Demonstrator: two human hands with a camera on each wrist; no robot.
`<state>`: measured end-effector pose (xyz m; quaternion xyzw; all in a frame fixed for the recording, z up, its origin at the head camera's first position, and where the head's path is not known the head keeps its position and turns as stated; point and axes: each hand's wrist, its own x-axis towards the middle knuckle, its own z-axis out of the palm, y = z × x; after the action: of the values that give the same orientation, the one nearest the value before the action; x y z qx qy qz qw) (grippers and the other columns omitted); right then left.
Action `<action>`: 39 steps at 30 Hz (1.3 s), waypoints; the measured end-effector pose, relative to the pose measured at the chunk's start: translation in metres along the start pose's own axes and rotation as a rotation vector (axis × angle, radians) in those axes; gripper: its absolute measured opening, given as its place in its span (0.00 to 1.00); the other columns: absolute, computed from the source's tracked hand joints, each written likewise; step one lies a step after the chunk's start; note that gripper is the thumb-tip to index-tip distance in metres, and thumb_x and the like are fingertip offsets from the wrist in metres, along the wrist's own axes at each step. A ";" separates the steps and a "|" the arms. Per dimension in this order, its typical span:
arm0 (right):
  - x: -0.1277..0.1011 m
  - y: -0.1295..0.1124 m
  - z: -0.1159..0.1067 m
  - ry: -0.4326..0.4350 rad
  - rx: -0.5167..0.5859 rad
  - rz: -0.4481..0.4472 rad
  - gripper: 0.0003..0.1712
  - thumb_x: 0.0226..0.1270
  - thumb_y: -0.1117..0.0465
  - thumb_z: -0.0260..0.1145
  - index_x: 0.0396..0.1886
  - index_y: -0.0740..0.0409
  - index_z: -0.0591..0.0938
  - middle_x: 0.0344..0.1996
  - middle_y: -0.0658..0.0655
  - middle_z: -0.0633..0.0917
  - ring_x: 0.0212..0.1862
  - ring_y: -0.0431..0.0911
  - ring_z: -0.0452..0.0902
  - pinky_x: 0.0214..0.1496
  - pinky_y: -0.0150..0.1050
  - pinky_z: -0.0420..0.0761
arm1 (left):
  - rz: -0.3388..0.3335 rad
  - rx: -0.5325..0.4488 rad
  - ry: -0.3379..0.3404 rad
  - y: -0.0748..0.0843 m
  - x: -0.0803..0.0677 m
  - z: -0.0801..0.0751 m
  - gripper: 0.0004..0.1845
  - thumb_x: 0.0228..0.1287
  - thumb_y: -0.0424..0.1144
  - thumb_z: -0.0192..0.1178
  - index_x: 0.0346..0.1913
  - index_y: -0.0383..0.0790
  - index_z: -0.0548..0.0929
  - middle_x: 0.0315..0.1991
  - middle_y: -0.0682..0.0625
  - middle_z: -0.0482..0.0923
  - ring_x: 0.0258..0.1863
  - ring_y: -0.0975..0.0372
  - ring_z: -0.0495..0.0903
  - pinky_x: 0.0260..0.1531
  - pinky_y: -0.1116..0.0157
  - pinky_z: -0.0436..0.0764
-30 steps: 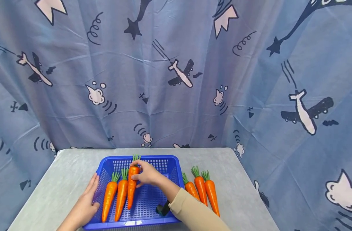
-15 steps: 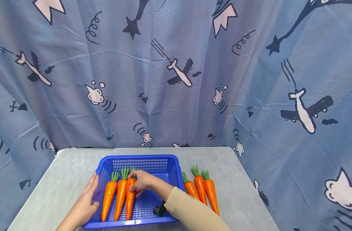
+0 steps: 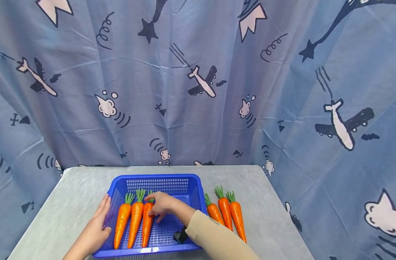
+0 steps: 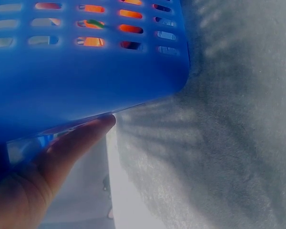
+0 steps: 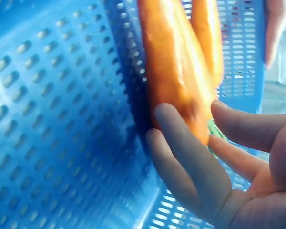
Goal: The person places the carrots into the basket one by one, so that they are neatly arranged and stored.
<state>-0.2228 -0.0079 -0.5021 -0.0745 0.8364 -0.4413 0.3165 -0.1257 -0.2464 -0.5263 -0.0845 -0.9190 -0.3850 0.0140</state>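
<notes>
Right hand (image 3: 162, 206): fingers spread loosely, touching third carrot (image 3: 147, 223) in blue basket (image 3: 162, 180).
Left hand (image 3: 94, 231): flat, fingers straight, against basket's left wall.

Three carrots (image 3: 135, 219) in basket (image 3: 159, 179), three carrots (image 3: 225, 213) right.

The blue basket (image 3: 198, 187) has bare floor in its right half; three carrots (image 3: 136, 220) fill its left. Three more carrots (image 3: 225, 213) lie just right of it, with open surface (image 3: 276, 224) beyond.
</notes>
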 end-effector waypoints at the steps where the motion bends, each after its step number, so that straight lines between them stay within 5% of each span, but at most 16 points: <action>1: -0.001 0.000 -0.002 0.004 0.009 -0.006 0.32 0.58 0.79 0.68 0.63 0.56 0.80 0.33 0.62 0.79 0.34 0.56 0.81 0.34 0.57 0.88 | -0.004 -0.002 -0.004 0.000 0.000 0.000 0.52 0.50 0.20 0.58 0.79 0.28 0.47 0.82 0.35 0.38 0.74 0.29 0.51 0.58 0.87 0.32; 5: -0.007 -0.001 -0.012 0.005 0.037 -0.036 0.32 0.60 0.78 0.68 0.65 0.56 0.79 0.39 0.66 0.81 0.39 0.59 0.84 0.36 0.59 0.87 | -0.026 -0.006 -0.030 0.001 0.001 -0.001 0.52 0.50 0.20 0.58 0.79 0.29 0.46 0.82 0.35 0.37 0.75 0.30 0.50 0.65 0.78 0.33; 8: -0.015 -0.004 -0.021 0.004 0.042 -0.064 0.30 0.60 0.74 0.70 0.63 0.52 0.81 0.50 0.69 0.80 0.41 0.60 0.84 0.36 0.58 0.88 | -0.044 -0.006 -0.051 0.002 0.003 -0.002 0.52 0.50 0.21 0.58 0.79 0.28 0.45 0.82 0.34 0.36 0.75 0.29 0.49 0.75 0.58 0.42; 12: -0.027 -0.009 -0.032 0.020 0.035 -0.108 0.27 0.60 0.69 0.73 0.59 0.46 0.83 0.58 0.67 0.79 0.42 0.57 0.84 0.37 0.55 0.89 | -0.056 -0.009 -0.064 0.002 0.005 -0.003 0.52 0.51 0.21 0.58 0.79 0.28 0.44 0.81 0.33 0.35 0.74 0.29 0.48 0.67 0.34 0.52; 14: -0.034 -0.010 -0.037 0.041 0.015 -0.134 0.26 0.59 0.65 0.74 0.58 0.43 0.84 0.57 0.64 0.81 0.43 0.55 0.85 0.37 0.51 0.89 | -0.053 -0.013 -0.061 0.003 0.004 -0.003 0.52 0.51 0.21 0.58 0.79 0.28 0.43 0.81 0.33 0.35 0.74 0.28 0.48 0.72 0.41 0.48; 16: -0.040 -0.010 -0.041 0.066 -0.001 -0.157 0.26 0.59 0.63 0.75 0.57 0.42 0.84 0.56 0.61 0.83 0.43 0.53 0.86 0.38 0.48 0.89 | -0.038 -0.014 -0.048 0.002 0.004 -0.002 0.52 0.50 0.20 0.58 0.79 0.27 0.44 0.81 0.33 0.36 0.74 0.28 0.49 0.75 0.60 0.41; 18: -0.046 -0.009 -0.046 0.092 -0.013 -0.177 0.26 0.59 0.61 0.76 0.57 0.40 0.84 0.54 0.58 0.85 0.42 0.50 0.86 0.39 0.45 0.89 | -0.035 -0.016 -0.047 0.002 0.003 -0.002 0.52 0.50 0.20 0.58 0.79 0.27 0.45 0.81 0.33 0.37 0.74 0.29 0.49 0.70 0.73 0.35; 21: -0.056 -0.007 -0.054 0.112 0.032 -0.208 0.25 0.59 0.61 0.76 0.57 0.41 0.84 0.55 0.58 0.85 0.44 0.49 0.86 0.43 0.47 0.89 | -0.041 -0.011 -0.059 0.001 0.004 -0.002 0.53 0.50 0.20 0.58 0.79 0.28 0.44 0.81 0.33 0.36 0.74 0.28 0.49 0.75 0.64 0.41; 25: -0.068 -0.001 -0.064 0.131 0.100 -0.243 0.25 0.60 0.61 0.75 0.58 0.42 0.84 0.58 0.59 0.83 0.47 0.49 0.86 0.47 0.50 0.89 | -0.073 -0.006 -0.086 0.001 0.005 -0.003 0.53 0.51 0.21 0.59 0.80 0.29 0.42 0.82 0.34 0.34 0.74 0.28 0.48 0.66 0.32 0.54; 35: -0.091 0.014 -0.084 0.255 0.147 -0.332 0.26 0.64 0.56 0.73 0.62 0.49 0.82 0.60 0.62 0.82 0.51 0.53 0.86 0.50 0.51 0.88 | -0.083 -0.001 -0.092 0.002 0.005 -0.003 0.53 0.51 0.21 0.59 0.79 0.28 0.43 0.81 0.33 0.34 0.74 0.28 0.48 0.66 0.31 0.55; 39: -0.101 0.021 -0.098 0.328 0.166 -0.322 0.27 0.65 0.54 0.72 0.64 0.48 0.80 0.62 0.62 0.81 0.54 0.53 0.85 0.53 0.51 0.86 | -0.061 -0.003 -0.065 0.000 0.003 -0.001 0.53 0.51 0.21 0.59 0.80 0.29 0.43 0.82 0.35 0.34 0.74 0.28 0.49 0.71 0.40 0.50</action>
<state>-0.1985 0.1133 -0.4312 -0.1079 0.8147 -0.5597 0.1068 -0.1283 -0.2468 -0.5252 -0.0689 -0.9205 -0.3836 -0.0279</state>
